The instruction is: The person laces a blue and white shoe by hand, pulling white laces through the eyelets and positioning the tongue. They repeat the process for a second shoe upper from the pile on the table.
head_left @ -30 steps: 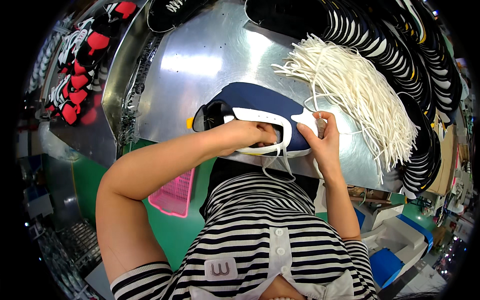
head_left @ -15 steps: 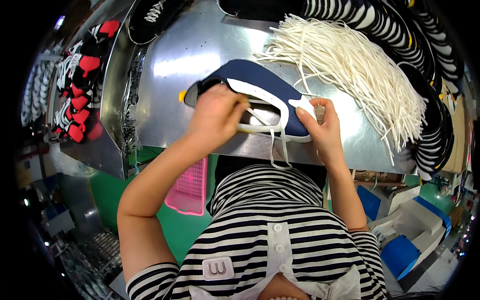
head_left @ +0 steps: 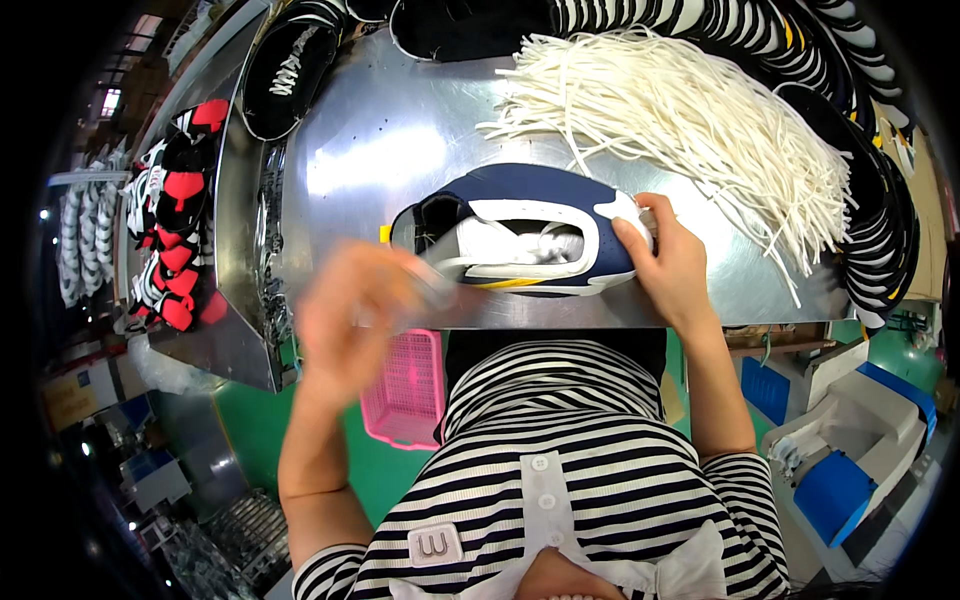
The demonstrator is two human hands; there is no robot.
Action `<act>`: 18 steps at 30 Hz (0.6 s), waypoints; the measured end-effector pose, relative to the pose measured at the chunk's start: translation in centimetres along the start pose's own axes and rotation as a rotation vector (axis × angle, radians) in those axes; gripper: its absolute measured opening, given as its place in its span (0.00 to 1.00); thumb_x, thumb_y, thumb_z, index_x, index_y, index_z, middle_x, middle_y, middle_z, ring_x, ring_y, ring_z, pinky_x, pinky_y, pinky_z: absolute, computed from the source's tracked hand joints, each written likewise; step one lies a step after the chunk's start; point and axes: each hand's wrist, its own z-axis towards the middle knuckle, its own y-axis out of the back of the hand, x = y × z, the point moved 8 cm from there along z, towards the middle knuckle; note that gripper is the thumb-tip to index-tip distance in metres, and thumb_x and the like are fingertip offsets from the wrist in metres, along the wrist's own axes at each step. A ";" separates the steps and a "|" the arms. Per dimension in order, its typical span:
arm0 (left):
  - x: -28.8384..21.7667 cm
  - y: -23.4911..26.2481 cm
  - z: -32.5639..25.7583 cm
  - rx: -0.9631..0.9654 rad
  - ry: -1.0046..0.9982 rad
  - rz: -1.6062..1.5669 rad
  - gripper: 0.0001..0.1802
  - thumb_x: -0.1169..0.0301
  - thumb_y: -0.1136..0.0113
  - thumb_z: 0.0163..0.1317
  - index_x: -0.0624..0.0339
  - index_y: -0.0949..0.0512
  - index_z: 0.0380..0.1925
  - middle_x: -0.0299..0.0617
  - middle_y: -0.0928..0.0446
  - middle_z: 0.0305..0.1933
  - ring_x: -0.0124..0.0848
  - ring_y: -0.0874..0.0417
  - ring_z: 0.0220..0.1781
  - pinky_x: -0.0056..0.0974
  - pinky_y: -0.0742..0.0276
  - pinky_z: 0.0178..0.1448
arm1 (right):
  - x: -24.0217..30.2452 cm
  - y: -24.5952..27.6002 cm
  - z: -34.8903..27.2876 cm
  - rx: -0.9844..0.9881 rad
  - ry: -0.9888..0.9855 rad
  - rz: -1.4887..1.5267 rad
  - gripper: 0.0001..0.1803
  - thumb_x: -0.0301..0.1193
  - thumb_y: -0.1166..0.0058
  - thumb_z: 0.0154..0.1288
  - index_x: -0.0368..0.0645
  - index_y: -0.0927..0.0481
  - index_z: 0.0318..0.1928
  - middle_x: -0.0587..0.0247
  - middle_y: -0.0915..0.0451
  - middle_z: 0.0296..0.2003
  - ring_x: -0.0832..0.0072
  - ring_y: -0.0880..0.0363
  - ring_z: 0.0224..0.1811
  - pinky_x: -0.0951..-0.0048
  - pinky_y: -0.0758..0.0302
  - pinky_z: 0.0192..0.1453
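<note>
A navy and white shoe upper (head_left: 520,200) lies on its side near the front edge of the metal table (head_left: 400,140). My right hand (head_left: 672,262) grips its right end, thumb on the white panel. My left hand (head_left: 358,312) is motion-blurred just left of and below the shoe, off the table edge. Its fingers are pinched on a pale lace end (head_left: 440,290) that leads back to the shoe opening. A big bundle of loose white laces (head_left: 690,110) lies on the table behind and to the right of the shoe.
Black shoes (head_left: 285,65) with white stripes ring the table's back and right side. Red and black uppers (head_left: 175,230) hang on a rack at the left. A pink basket (head_left: 405,390) sits below the table edge, and a blue and white machine (head_left: 850,450) stands lower right.
My left hand has left the shoe's opening and swung down and left, drawing the lace with it. The right hand has kept its hold on the shoe's end.
</note>
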 end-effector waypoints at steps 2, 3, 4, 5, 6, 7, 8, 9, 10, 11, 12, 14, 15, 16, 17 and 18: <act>-6.1 -3.4 2.6 0.289 -0.285 -0.311 0.01 0.80 0.42 0.61 0.64 0.24 0.31 0.45 0.21 0.35 0.36 0.19 0.35 0.36 0.24 0.38 | 1.1 0.0 0.2 0.053 0.041 -0.185 0.25 0.48 0.39 0.64 0.40 0.23 0.48 0.49 0.18 0.28 0.57 0.19 0.27 0.65 0.25 0.33; -4.5 -3.1 3.0 0.214 -0.118 -0.463 0.00 0.78 0.43 0.63 0.63 0.23 0.33 0.43 0.21 0.33 0.33 0.21 0.33 0.34 0.25 0.36 | 1.0 -0.3 0.1 0.101 -0.019 -0.153 0.24 0.48 0.38 0.64 0.40 0.23 0.48 0.51 0.18 0.27 0.58 0.19 0.26 0.65 0.25 0.32; -2.4 -3.0 3.0 0.142 0.051 -0.615 0.02 0.76 0.43 0.65 0.63 0.23 0.36 0.42 0.22 0.32 0.30 0.22 0.31 0.32 0.26 0.34 | 1.2 -0.2 0.2 0.090 -0.015 -0.147 0.24 0.47 0.38 0.64 0.40 0.23 0.48 0.52 0.17 0.27 0.58 0.19 0.25 0.65 0.25 0.32; -0.5 -2.9 2.9 0.074 0.222 -0.765 0.03 0.75 0.43 0.67 0.62 0.23 0.38 0.40 0.22 0.31 0.27 0.23 0.30 0.31 0.27 0.33 | 1.3 -0.1 0.3 0.077 -0.013 -0.140 0.24 0.47 0.38 0.64 0.40 0.23 0.47 0.52 0.17 0.26 0.59 0.19 0.25 0.65 0.25 0.31; 1.3 -2.5 3.0 -0.025 0.352 -1.079 0.09 0.71 0.45 0.71 0.66 0.25 0.45 0.38 0.23 0.33 0.21 0.28 0.26 0.25 0.31 0.30 | 0.9 0.0 0.3 0.063 -0.034 -0.100 0.23 0.46 0.36 0.63 0.41 0.23 0.47 0.56 0.18 0.26 0.64 0.20 0.25 0.66 0.26 0.31; 4.1 -1.4 2.8 -0.095 0.421 -1.262 0.12 0.71 0.45 0.71 0.70 0.27 0.47 0.42 0.24 0.39 0.20 0.29 0.25 0.23 0.32 0.28 | 0.4 0.3 0.3 0.040 -0.065 -0.021 0.23 0.46 0.35 0.62 0.42 0.23 0.47 0.58 0.18 0.26 0.66 0.20 0.25 0.68 0.27 0.31; 7.2 0.6 2.3 -0.323 0.475 -1.451 0.13 0.74 0.47 0.71 0.75 0.29 0.49 0.44 0.26 0.41 0.22 0.27 0.27 0.25 0.31 0.30 | -0.2 0.4 0.3 0.023 -0.095 0.063 0.23 0.46 0.34 0.61 0.43 0.23 0.47 0.59 0.18 0.26 0.69 0.21 0.26 0.69 0.27 0.32; 11.3 3.3 1.1 -0.799 0.696 -1.494 0.10 0.80 0.50 0.71 0.76 0.30 0.48 0.42 0.29 0.38 0.23 0.29 0.30 0.27 0.31 0.32 | -0.8 0.5 0.3 0.009 -0.123 0.153 0.23 0.45 0.33 0.60 0.44 0.22 0.47 0.61 0.18 0.26 0.71 0.22 0.26 0.70 0.27 0.32; 15.5 6.4 0.3 -0.701 0.517 -1.713 0.06 0.86 0.54 0.70 0.77 0.32 0.45 0.43 0.32 0.38 0.26 0.30 0.35 0.29 0.31 0.37 | -1.4 0.3 0.1 0.092 -0.275 0.269 0.23 0.44 0.31 0.59 0.45 0.22 0.47 0.64 0.21 0.26 0.76 0.26 0.27 0.74 0.30 0.32; 19.9 9.1 -2.3 -0.732 0.468 -1.895 0.06 0.89 0.57 0.68 0.74 0.32 0.41 0.43 0.34 0.38 0.28 0.31 0.37 0.30 0.30 0.40 | -1.7 0.4 0.0 0.109 -0.290 0.256 0.23 0.45 0.32 0.59 0.44 0.22 0.46 0.64 0.21 0.25 0.77 0.27 0.26 0.74 0.30 0.31; 25.9 14.2 -7.6 -0.713 0.462 -1.773 0.08 0.91 0.58 0.65 0.73 0.33 0.40 0.43 0.34 0.38 0.30 0.32 0.39 0.32 0.31 0.42 | -1.7 0.4 0.0 0.133 -0.296 0.249 0.23 0.45 0.32 0.59 0.44 0.22 0.46 0.64 0.21 0.25 0.77 0.27 0.26 0.74 0.31 0.31; 30.8 20.6 -14.7 -1.036 0.546 -1.777 0.09 0.92 0.58 0.62 0.72 0.34 0.39 0.43 0.34 0.39 0.31 0.32 0.39 0.32 0.32 0.42 | -1.7 0.3 -0.2 0.157 -0.289 0.226 0.23 0.46 0.32 0.59 0.44 0.22 0.45 0.65 0.22 0.24 0.78 0.29 0.25 0.74 0.32 0.30; 30.6 21.8 -15.8 -1.160 0.546 -1.759 0.11 0.93 0.58 0.61 0.72 0.34 0.41 0.44 0.35 0.39 0.32 0.31 0.38 0.32 0.32 0.42 | -1.3 0.5 -0.2 0.159 -0.269 0.209 0.23 0.46 0.32 0.59 0.43 0.22 0.45 0.66 0.23 0.24 0.78 0.29 0.24 0.74 0.33 0.29; 30.4 21.9 -15.9 -1.126 0.520 -1.750 0.10 0.91 0.57 0.63 0.71 0.33 0.40 0.43 0.34 0.38 0.32 0.31 0.38 0.32 0.31 0.42 | -1.0 0.5 -0.3 0.164 -0.246 0.193 0.23 0.46 0.32 0.59 0.43 0.22 0.45 0.66 0.23 0.23 0.79 0.30 0.24 0.74 0.33 0.29; 30.3 22.0 -16.1 -1.091 0.494 -1.740 0.08 0.89 0.55 0.64 0.69 0.31 0.40 0.43 0.32 0.38 0.31 0.30 0.38 0.31 0.30 0.43 | -1.2 0.7 -0.4 0.135 -0.242 0.177 0.23 0.47 0.32 0.59 0.43 0.21 0.45 0.65 0.23 0.23 0.77 0.29 0.24 0.74 0.32 0.29; 26.5 16.6 -11.4 -0.985 0.576 -1.379 0.05 0.86 0.52 0.66 0.67 0.30 0.38 0.42 0.30 0.37 0.30 0.28 0.38 0.30 0.29 0.43 | -2.0 1.0 -0.3 0.084 -0.247 0.143 0.24 0.47 0.33 0.59 0.42 0.21 0.45 0.64 0.22 0.23 0.76 0.27 0.23 0.73 0.32 0.29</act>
